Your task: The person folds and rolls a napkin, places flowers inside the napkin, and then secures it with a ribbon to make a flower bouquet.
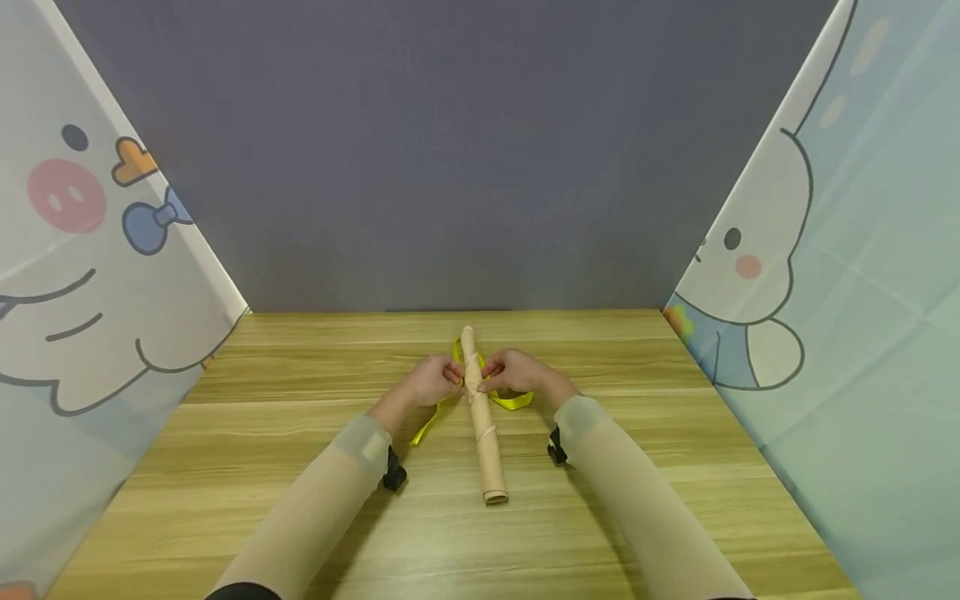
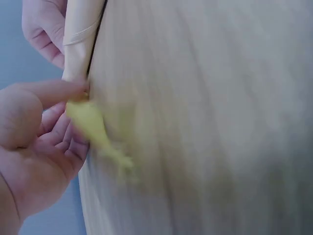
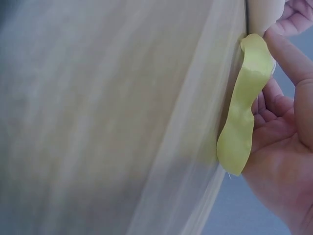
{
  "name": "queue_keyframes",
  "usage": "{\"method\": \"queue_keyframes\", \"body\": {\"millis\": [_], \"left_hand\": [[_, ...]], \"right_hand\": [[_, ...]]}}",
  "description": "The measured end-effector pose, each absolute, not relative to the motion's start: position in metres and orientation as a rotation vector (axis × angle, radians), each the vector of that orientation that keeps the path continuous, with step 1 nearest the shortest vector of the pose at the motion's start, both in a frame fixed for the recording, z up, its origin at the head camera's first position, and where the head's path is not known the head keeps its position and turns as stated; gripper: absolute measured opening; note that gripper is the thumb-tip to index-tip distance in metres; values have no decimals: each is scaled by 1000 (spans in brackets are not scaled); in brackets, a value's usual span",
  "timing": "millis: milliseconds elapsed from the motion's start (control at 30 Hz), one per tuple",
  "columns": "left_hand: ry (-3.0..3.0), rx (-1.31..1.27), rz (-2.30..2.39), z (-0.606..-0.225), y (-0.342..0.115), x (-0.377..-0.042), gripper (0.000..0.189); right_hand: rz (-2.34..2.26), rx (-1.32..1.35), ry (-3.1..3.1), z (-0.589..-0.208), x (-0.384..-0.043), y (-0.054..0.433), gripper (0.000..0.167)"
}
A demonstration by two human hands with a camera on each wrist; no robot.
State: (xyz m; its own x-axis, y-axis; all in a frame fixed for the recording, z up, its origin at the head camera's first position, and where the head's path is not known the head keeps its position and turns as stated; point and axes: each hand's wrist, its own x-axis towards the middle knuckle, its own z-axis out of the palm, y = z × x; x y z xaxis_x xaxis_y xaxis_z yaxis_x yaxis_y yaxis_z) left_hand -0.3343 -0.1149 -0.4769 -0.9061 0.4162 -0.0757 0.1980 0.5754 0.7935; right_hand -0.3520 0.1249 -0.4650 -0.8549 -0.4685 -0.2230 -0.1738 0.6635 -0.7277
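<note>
A rolled tan sheet [image 1: 488, 454], like a paper or leather roll with a thin cord wound round it, lies lengthwise on the wooden table. A yellow ribbon [image 1: 517, 402] passes at its upper half, one tail trailing left and a loop lying right. My left hand [image 1: 437, 379] is at the roll's left side, thumb and fingertips pinching the ribbon [image 2: 90, 120], which hangs blurred in the left wrist view. Opposite, my right hand [image 1: 517, 372] has its thumb tip against the roll at the ribbon's upper end [image 3: 254, 63]; its other fingertips are partly hidden behind the ribbon and roll.
The wood-grain table [image 1: 300, 492] stretches out on both sides of the roll. A dark grey panel [image 1: 450, 167] stands at its back edge. Printed cartoon cloths [image 1: 97, 275] hang along the left and right sides. Black wrist cameras [image 1: 394, 471] sit under both wrists.
</note>
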Motion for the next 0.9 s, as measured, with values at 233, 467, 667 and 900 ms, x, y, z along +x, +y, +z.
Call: {"method": "queue_keyframes", "body": {"millis": [233,467,667,900], "left_hand": [[2570,622,1271,-478,-115,-331,16],[2470,557,1292,-483,-117,-327,17],[2403,494,1308,-481,-116,-319,60],[2440,446,1312,-477,-109,-313,52]], "right_hand": [[-1044,-507,2492,-465,-352,124,37],[-1024,-526,2499,-466,-352,126,37],[-1006,-520,2504,-467,-353,127,36],[-995,-519,2510,-466,-353,126,37]]}}
